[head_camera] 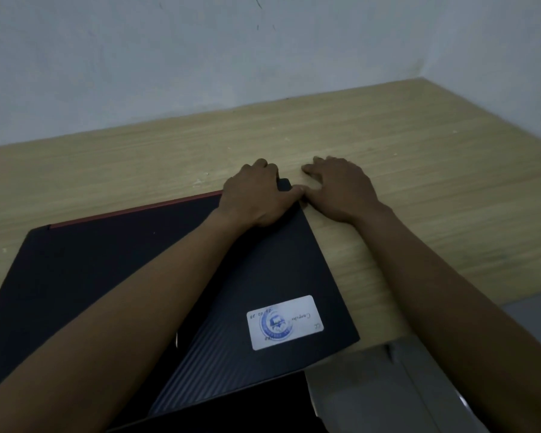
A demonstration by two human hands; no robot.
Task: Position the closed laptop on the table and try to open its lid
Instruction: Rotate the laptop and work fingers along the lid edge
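Wooden counter (403, 145) stands against a pale wall (200, 57). On it lies the black closed laptop (85, 276), turned at an angle, with a red strip along its far edge. The left hand (256, 198) curls its grip over the far right corner of the laptop. The right hand (338, 189) lies just beside this corner, fingers spread flat on the counter, thumb touching the corner. A white sticker (285, 321) sits on the lid near its front edge.

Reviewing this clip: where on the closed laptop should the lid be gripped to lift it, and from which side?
Probably the near edge of the laptop. The red strip along its far edge looks like the hinge side, so both the left hand and right hand, at the far right corner, seem misplaced.
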